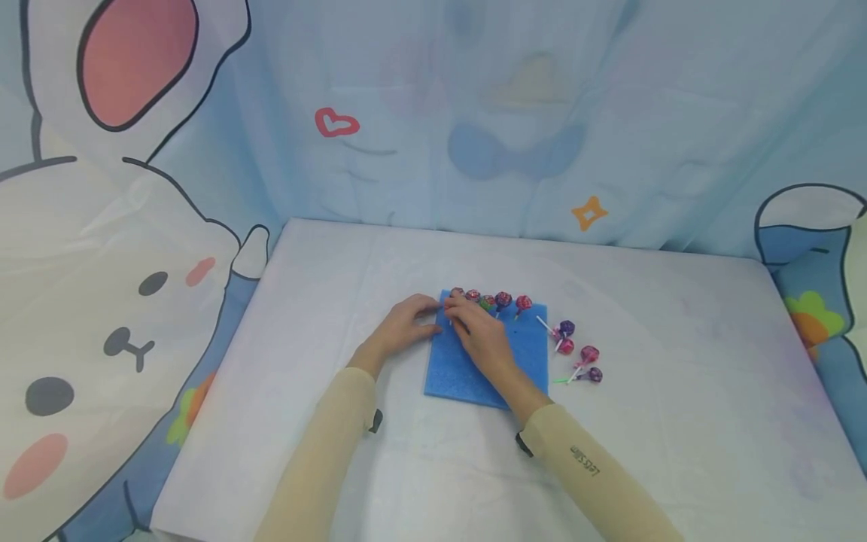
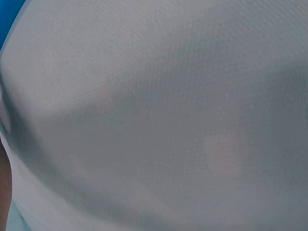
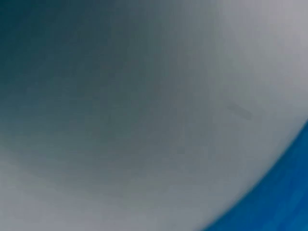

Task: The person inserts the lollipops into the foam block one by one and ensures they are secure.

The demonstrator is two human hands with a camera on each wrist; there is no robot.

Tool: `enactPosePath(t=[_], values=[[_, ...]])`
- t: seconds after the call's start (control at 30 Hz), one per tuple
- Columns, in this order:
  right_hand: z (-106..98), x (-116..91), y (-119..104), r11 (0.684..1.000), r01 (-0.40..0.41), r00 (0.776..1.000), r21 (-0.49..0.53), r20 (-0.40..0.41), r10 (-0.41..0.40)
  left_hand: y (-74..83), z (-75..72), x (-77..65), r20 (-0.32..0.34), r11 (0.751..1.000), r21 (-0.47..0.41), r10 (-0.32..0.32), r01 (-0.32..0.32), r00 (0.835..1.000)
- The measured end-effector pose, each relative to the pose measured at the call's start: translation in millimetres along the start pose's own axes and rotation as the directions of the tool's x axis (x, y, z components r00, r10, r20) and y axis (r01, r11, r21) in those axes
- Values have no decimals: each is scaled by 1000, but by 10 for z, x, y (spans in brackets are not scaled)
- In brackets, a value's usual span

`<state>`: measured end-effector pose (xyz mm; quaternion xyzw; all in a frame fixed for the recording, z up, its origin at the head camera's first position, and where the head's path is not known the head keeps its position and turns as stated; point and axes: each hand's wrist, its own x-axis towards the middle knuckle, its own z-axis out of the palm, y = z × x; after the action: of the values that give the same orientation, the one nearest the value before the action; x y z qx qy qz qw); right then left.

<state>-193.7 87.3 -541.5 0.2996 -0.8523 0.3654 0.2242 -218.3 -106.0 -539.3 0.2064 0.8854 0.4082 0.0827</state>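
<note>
A blue foam board (image 1: 474, 376) lies on the table, with several wrapped lollipops (image 1: 503, 299) standing upright along its far edge. Over the board's far left corner, my right hand (image 1: 484, 339) pinches a lollipop with curled fingers; that lollipop is mostly hidden by the hand. My left hand (image 1: 403, 327) is at the board's left edge, its fingertips and thumb touching the side with the fingers relaxed. Both wrist views show mostly pale cloth, with a strip of the blue board (image 3: 274, 202) in a corner of the right wrist view.
To the right of the board lie several loose lollipops (image 1: 589, 354), their sticks pointing different ways. The table (image 1: 677, 421) has a white cover, and a printed blue curtain (image 1: 406, 173) hangs behind it. A cartoon rabbit print is at the left.
</note>
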Motion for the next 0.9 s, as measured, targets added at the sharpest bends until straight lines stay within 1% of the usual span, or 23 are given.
enactPosePath(t=[0.17, 0.3, 0.5, 0.67, 0.8, 0.9], values=[[-30, 8, -8, 999, -18, 998, -29, 56, 20, -9, 12, -2, 1, 1000, 2, 0, 0, 1000], [-39, 5, -7, 1000, -19, 998, -21, 66, 21, -12, 16, -2, -2, 1000, -2, 0, 0, 1000], [-59, -6, 15, 999, 37, 999, -7, 37, -36, -13, 21, 1, 8, 1000, -10, -18, 18, 1000], [-126, 8, 21, 998, 70, 997, -4, 30, -70, -7, 11, -2, -2, 1000, -15, 5, -5, 1000], [-216, 3, 31, 999, 51, 999, 10, 16, -51, -2, 2, -3, -10, 1000, -18, 18, -19, 1000], [-311, -16, 43, 1000, 1, 1000, -12, -19, -2, -3, 1, 3, -10, 1000, -17, 13, -13, 1000]])
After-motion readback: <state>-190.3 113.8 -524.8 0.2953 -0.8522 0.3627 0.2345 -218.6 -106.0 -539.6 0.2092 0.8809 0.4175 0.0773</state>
